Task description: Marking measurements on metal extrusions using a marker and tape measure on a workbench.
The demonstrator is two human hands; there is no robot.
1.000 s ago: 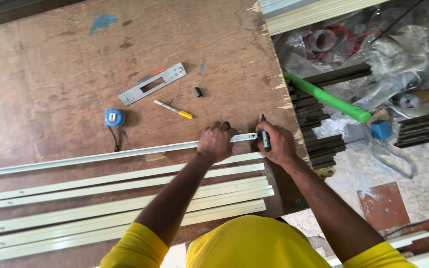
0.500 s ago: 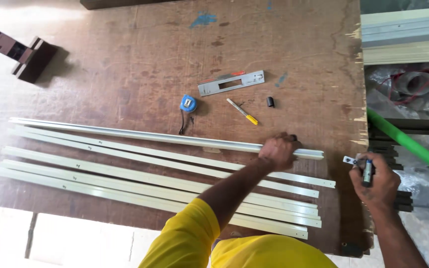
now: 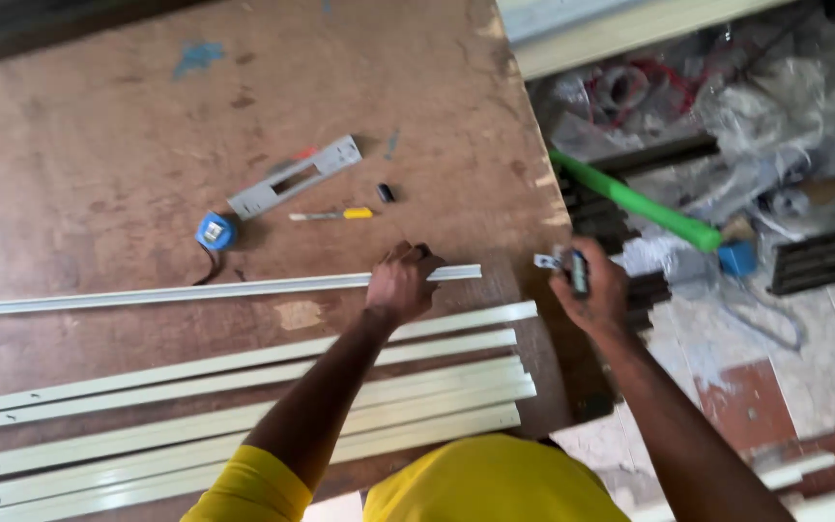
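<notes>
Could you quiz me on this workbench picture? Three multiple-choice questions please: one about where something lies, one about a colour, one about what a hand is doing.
1. Where does the tape measure lie?
A. on the floor
B. on the table beyond the single pale strip
C. on the stacked strips

2. What colour is the screwdriver handle?
A. yellow
B. red
C. black

3. What is the left hand doing?
A. hanging free in the air
B. holding the green pipe
C. resting on the single pale strip near its end

Answers: 1 B, the small blue case sits on the brown table just past that strip. 2 A, the handle end is bright yellow. 3 C, its fingers lie over the strip, while the right hand holds a small dark tool off the table edge.
</notes>
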